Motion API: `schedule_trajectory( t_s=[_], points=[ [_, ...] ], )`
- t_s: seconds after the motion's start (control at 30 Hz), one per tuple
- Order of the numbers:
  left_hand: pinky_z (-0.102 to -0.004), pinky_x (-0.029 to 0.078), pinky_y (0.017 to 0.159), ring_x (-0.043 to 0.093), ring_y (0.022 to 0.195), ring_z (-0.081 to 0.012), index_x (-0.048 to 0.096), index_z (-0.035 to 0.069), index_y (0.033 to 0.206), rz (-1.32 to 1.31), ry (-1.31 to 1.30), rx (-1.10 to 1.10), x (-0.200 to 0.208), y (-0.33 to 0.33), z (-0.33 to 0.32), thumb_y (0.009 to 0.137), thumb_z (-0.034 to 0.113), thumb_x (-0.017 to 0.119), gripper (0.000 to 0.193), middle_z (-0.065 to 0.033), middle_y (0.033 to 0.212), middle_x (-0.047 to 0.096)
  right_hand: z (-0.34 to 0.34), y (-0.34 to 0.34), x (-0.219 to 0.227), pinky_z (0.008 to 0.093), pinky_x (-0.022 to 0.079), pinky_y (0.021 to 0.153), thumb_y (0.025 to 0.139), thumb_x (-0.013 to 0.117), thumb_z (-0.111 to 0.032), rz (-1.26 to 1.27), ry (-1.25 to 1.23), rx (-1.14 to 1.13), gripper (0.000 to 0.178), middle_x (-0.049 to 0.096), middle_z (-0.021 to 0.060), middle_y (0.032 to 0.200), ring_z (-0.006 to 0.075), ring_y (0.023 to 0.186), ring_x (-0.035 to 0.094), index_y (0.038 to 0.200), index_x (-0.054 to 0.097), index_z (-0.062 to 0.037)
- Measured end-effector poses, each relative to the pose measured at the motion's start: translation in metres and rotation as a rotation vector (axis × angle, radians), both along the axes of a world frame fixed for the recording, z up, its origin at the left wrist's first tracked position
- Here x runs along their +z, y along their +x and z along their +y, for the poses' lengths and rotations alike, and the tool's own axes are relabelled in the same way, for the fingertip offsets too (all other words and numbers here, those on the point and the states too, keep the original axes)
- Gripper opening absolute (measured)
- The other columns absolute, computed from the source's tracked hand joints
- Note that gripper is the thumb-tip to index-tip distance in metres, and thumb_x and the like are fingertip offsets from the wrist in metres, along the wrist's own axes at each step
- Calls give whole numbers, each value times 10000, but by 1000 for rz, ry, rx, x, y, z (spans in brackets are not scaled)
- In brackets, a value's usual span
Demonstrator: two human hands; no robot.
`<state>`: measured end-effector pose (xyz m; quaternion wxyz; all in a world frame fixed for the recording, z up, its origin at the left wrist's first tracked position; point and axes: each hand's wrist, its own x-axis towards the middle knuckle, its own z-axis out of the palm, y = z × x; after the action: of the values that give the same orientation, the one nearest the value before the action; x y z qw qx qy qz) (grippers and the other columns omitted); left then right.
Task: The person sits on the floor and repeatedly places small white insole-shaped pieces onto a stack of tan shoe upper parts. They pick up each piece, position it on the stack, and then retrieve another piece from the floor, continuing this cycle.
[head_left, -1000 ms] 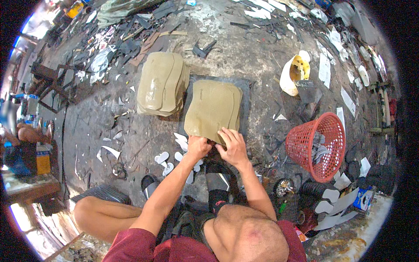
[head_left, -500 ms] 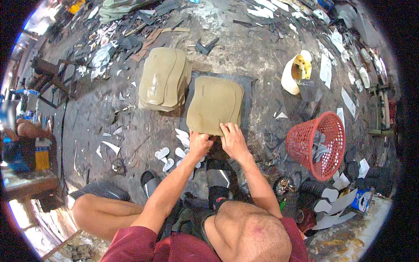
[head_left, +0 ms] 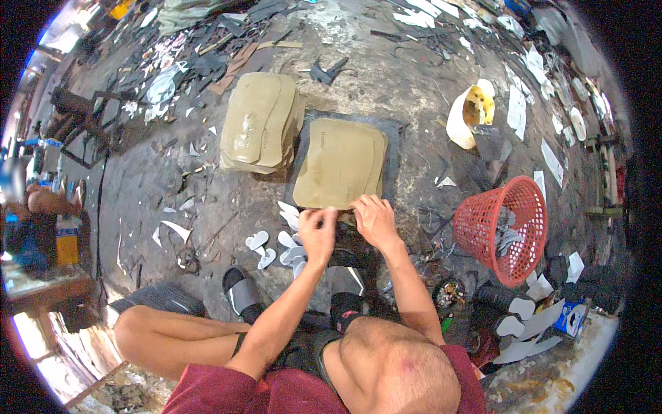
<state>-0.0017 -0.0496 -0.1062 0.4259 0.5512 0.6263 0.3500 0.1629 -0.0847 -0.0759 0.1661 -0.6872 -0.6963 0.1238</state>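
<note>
Hands at the near edge of a tan sheet stack (head_left: 338, 162). Left hand (head_left: 318, 234): fingers curled in toward the thumb, a narrow opening, fingertips blurred at the stack's near edge; cannot tell whether anything is pinched. Right hand (head_left: 376, 222): fingers bent and close together at the near right corner of the stack; grip on a sheet cannot be made out.

Stack lies on a dark square mat (head_left: 394, 155) on the floor (head_left: 420, 90), straight ahead of the person. Sheets have wavy right edges, slightly fanned, lower ones showing along the right side. Second, taller tan pile (head_left: 258, 127) just left of the mat and a little farther off, top glossy.

Pale sole-shaped pieces (head_left: 286, 250) lie near and left of the left hand. Right of the stack, well apart: a red perforated basket (head_left: 476, 228), tipped, grey cloth (head_left: 507, 238) inside. Farther off, above the basket, a cream container (head_left: 458, 124) with a yellow-stained inside. Dark angled scrap (head_left: 328, 72) beyond the mat. Person seated, knees bent, dark sandal (head_left: 241, 290) on the left foot.
</note>
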Motion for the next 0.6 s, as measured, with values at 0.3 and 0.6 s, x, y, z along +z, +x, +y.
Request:
schedule_trajectory(
  t_s=[0.3,0.6],
  points=[
    [-364,530,885,643,1035,-226,524,-8,1298,-219,-25,-138,9,3,45,850,39,739,500,-135,1170,652,12,-16,-4,454,405,984,877,692,-465,83,-208,-183,572,601,109,1088,268,1117,546,1424,574,-345],
    [-354,553,846,659,1037,-189,578,75,1289,-1016,-658,103,26,-13,3,845,-31,733,483,-52,1169,673,11,0,-8,354,560,917,948,660,-60,1943,-132,-726,370,673,106,1239,205,1051,685,1301,569,4]
  ],
)
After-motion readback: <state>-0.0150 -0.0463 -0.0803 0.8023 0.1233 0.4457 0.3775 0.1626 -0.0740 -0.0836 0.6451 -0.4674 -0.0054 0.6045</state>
